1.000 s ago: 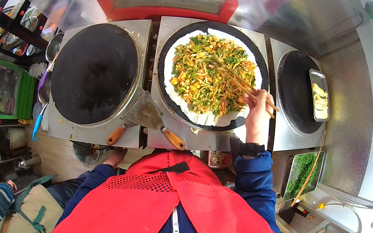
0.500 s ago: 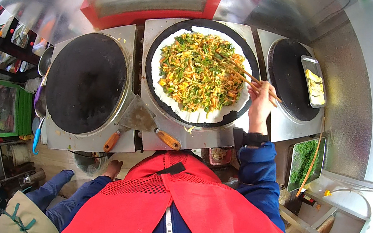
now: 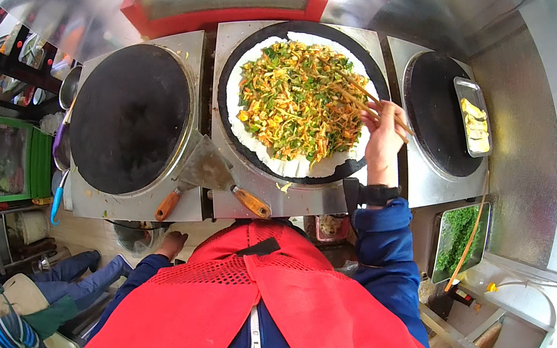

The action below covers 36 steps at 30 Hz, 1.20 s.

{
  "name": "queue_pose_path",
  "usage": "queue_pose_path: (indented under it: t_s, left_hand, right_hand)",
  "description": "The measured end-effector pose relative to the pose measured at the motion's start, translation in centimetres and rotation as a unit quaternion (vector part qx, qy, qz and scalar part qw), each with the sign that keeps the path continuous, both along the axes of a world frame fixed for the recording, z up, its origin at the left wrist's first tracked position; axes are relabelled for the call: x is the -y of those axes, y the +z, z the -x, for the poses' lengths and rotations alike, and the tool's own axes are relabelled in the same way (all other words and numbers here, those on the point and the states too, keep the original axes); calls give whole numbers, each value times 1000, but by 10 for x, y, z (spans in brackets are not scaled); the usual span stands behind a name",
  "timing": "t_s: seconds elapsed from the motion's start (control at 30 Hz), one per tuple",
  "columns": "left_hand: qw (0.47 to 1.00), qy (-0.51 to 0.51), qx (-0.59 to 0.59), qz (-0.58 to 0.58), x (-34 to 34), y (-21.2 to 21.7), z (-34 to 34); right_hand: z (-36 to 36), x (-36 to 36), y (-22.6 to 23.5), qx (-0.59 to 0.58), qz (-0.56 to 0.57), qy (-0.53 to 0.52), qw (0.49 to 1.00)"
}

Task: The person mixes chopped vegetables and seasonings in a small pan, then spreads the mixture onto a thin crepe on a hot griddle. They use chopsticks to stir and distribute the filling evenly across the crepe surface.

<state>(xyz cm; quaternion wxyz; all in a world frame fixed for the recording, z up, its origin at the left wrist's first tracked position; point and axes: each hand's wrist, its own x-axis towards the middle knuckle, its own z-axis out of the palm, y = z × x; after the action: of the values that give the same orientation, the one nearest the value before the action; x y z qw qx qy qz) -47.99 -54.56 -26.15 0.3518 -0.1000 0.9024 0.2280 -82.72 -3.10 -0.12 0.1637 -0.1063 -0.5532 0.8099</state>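
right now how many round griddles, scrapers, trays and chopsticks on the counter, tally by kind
round black griddles: 3 (bare left, middle under the crepe, right)
orange-handled scrapers: 2 ()
metal trays: 2 (on the right griddle, with greens)
chopsticks in the right hand: 1 pair
total: 8

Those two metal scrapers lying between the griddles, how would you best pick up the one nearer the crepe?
Probably by its orange wooden handle, coming from the near side, where the person stands. The handle points toward the front edge and lies free, while the flat metal blade lies flush on the steel counter with nothing to grip.
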Motion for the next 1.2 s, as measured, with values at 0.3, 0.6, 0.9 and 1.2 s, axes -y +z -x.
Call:
queue_pose_path:
  t_s: [0.3, 0.6, 0.9, 1.2]
  left_hand:
    - [986, -103, -132, 6, -4, -18, -2]
    - [972, -186, -138, 37, 9, -10, -16]
    - [955, -248, -157, 33, 1, -25, 14]
    - [962, -223, -144, 66, -3, -21, -9]
  right_hand:
    - [-63, -62, -21, 60, 58, -34, 996]
    - [-117, -78, -15, 62, 4, 17, 998]
    - [-85, 21, 7, 50, -8, 143, 988]
    - [-106, -54, -5, 105, 5, 83, 991]
